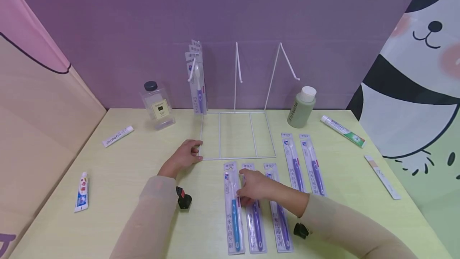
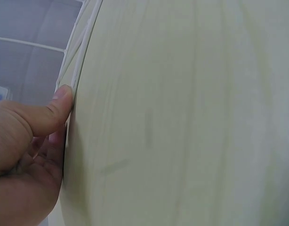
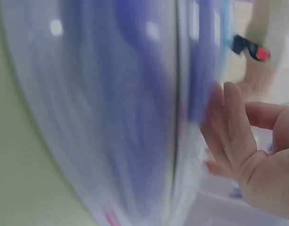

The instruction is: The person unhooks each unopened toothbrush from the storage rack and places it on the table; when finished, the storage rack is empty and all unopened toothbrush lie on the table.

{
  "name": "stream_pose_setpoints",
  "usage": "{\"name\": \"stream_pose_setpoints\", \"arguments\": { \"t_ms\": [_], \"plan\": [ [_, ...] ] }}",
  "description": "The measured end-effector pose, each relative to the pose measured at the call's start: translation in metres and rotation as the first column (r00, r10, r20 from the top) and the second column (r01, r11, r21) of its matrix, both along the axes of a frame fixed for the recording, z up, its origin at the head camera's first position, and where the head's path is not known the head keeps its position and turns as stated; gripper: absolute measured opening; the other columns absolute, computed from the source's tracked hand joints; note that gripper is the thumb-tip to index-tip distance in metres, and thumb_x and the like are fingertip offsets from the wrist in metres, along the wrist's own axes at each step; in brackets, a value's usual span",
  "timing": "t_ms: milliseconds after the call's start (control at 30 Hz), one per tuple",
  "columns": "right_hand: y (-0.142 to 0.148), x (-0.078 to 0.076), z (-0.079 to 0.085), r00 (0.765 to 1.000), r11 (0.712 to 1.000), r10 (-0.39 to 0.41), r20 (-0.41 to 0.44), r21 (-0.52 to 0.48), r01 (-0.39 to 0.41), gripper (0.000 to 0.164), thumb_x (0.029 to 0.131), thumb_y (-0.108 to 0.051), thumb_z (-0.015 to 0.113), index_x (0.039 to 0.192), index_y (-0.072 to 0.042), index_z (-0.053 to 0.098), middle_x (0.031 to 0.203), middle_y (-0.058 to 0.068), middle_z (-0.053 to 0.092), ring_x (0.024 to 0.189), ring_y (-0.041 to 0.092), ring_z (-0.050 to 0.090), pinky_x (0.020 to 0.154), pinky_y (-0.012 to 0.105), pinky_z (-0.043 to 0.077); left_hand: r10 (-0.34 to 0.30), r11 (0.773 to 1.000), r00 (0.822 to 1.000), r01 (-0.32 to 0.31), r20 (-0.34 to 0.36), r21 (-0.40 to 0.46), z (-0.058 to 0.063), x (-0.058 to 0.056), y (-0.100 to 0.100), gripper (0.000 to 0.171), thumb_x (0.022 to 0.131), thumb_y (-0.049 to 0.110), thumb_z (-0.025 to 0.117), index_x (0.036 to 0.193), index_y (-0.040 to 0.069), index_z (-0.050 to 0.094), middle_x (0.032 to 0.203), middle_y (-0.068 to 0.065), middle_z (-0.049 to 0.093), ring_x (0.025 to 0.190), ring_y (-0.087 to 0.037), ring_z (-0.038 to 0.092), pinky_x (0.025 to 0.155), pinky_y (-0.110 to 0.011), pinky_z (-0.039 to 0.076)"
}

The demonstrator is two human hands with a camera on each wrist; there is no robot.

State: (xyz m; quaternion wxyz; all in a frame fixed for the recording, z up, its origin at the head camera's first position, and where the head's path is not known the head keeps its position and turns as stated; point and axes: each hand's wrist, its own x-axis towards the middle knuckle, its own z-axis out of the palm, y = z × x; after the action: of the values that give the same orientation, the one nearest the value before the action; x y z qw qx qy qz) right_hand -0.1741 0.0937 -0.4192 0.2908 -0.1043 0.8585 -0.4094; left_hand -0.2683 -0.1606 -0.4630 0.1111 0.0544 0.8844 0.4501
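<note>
My left hand [image 1: 184,156] grips the front left corner of a white wire display rack [image 1: 239,158], thumb on the wire in the left wrist view. Over a row of packaged toothbrushes hangs my right hand [image 1: 256,185], its fingers extended and somewhat spread. The fingertips are right at a blue toothbrush pack [image 1: 235,227] and partly cover the purple toothbrush pack [image 1: 256,231] beside it. Another purple toothbrush pack [image 1: 283,231] lies under the right wrist. Several toothbrush packs [image 1: 198,87] hang on the rack's left hook; its middle and right hooks are bare.
Two more purple packs [image 1: 292,163] lie right of the row. Behind stand a clear bottle with black cap [image 1: 158,109] and a green bottle [image 1: 301,109]. Toothpaste tubes lie at left [image 1: 82,193] and right [image 1: 343,131], with a small tube [image 1: 117,136] and slim packet [image 1: 382,177].
</note>
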Motion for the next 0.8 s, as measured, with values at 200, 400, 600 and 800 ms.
{"name": "stream_pose_setpoints", "arguments": {
  "t_ms": [200, 400, 600, 800],
  "plan": [
    [0.033, -0.036, 0.013, 0.986, 0.992, 0.053, -0.16, 0.123, -0.034, 0.051, 0.084, -0.008, 0.062, 0.131, -0.004, 0.043, 0.081, 0.005, 0.061, 0.066, 0.02, 0.06, 0.057, 0.032, 0.051, -0.027, 1.0, 0.999, 0.027, -0.021, 0.0, 0.001, 0.0, -0.001, 0.053, 0.079, -0.005, 0.065, 0.128, -0.005, 0.044, 0.117, -0.017, 0.04, 0.095, -0.026, 0.046, 0.081, -0.035, 0.041],
    [0.082, -0.089, -0.004, 0.903, 0.979, 0.019, -0.429, 0.192, 0.071, 0.055, 0.082, -0.015, 0.067, 0.13, -0.004, 0.044, 0.113, 0.015, 0.051, 0.1, 0.027, 0.05, 0.08, 0.039, 0.044, -0.029, 0.999, 0.999, 0.03, -0.038, 0.014, 0.0, -0.001, 0.0, 0.053, 0.079, -0.007, 0.064, 0.127, -0.006, 0.044, 0.119, -0.017, 0.038, 0.093, -0.024, 0.044, 0.078, -0.032, 0.04],
    [0.106, -0.111, -0.023, 0.918, 0.978, 0.044, -0.394, 0.207, 0.042, 0.073, 0.076, -0.022, 0.074, 0.134, 0.001, 0.037, 0.114, 0.018, 0.047, 0.103, 0.03, 0.047, 0.083, 0.04, 0.042, -0.056, 0.998, 0.997, 0.056, -0.05, -0.007, -0.001, 0.001, 0.002, 0.053, 0.08, -0.007, 0.064, 0.128, -0.007, 0.042, 0.121, -0.017, 0.036, 0.092, -0.025, 0.043, 0.077, -0.032, 0.039],
    [0.107, -0.117, -0.024, 0.934, 0.978, -0.002, -0.358, 0.194, 0.077, 0.074, 0.073, -0.019, 0.076, 0.133, 0.002, 0.038, 0.111, 0.014, 0.047, 0.102, 0.028, 0.048, 0.086, 0.038, 0.041, -0.07, 0.997, 0.995, 0.068, -0.069, -0.026, 0.001, 0.0, 0.003, 0.052, 0.081, -0.006, 0.062, 0.129, -0.008, 0.041, 0.123, -0.018, 0.034, 0.094, -0.025, 0.042, 0.079, -0.032, 0.039]
  ]
}}
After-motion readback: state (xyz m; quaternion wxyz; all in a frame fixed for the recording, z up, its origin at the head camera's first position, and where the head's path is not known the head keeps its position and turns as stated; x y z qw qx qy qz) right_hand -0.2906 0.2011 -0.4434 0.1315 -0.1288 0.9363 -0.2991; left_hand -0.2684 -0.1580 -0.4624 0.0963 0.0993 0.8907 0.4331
